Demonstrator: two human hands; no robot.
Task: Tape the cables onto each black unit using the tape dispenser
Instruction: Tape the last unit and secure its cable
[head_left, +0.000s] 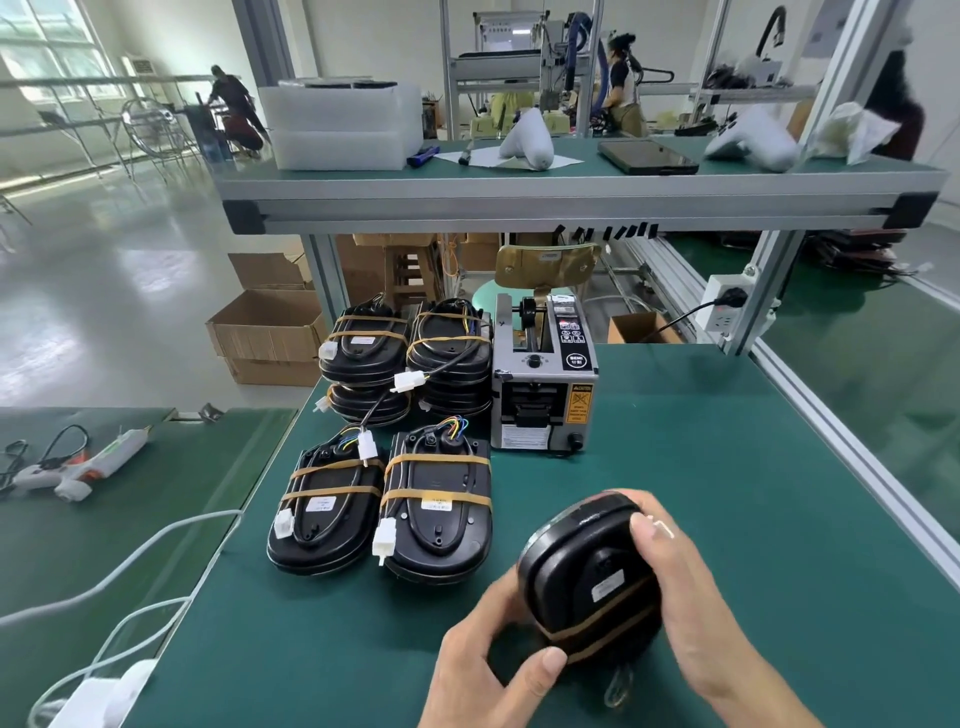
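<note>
Near the front edge of the green table (727, 467), both hands clasp one black unit (587, 571), its long axis running toward the tape dispenser (543, 384) at the back. The right hand (675, 587) curls over its right side, the left hand (493, 649) around its left.

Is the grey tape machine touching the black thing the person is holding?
Apart. The head view shows bare green mat between the grey boxy tape dispenser and the rounded black plastic unit, which the left hand and right hand hold nearer the camera.
</note>
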